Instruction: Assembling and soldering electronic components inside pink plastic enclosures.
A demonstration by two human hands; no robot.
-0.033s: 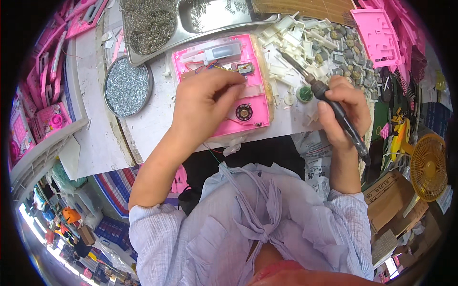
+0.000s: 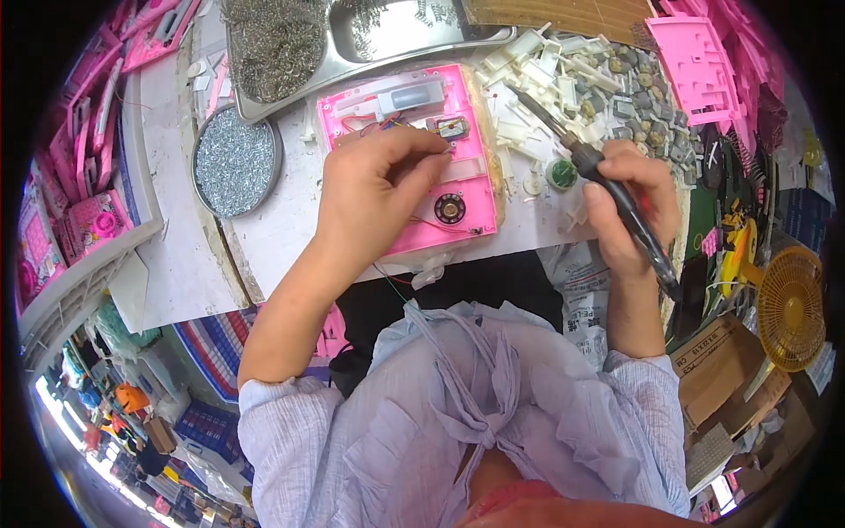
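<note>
An open pink plastic housing (image 2: 466,224) lies on the white worktop in front of me, with coloured wires, a small round speaker (image 2: 450,209) and a small metal part (image 2: 452,128) inside. My left hand (image 2: 378,189) lies on the housing and holds it down, fingertips curled near the metal part. To the right of the housing, my right hand (image 2: 629,211) grips a black soldering iron (image 2: 578,151). Its metal tip (image 2: 528,101) points up and left over a heap of white plastic pieces, clear of the housing.
A round tin of small screws (image 2: 234,161) and a steel tray of springs (image 2: 273,35) sit to the left and behind. White plastic parts (image 2: 546,62), a green round piece (image 2: 561,173), pink panels (image 2: 695,53), a yellow fan (image 2: 792,308) and cardboard boxes (image 2: 717,370) crowd the right.
</note>
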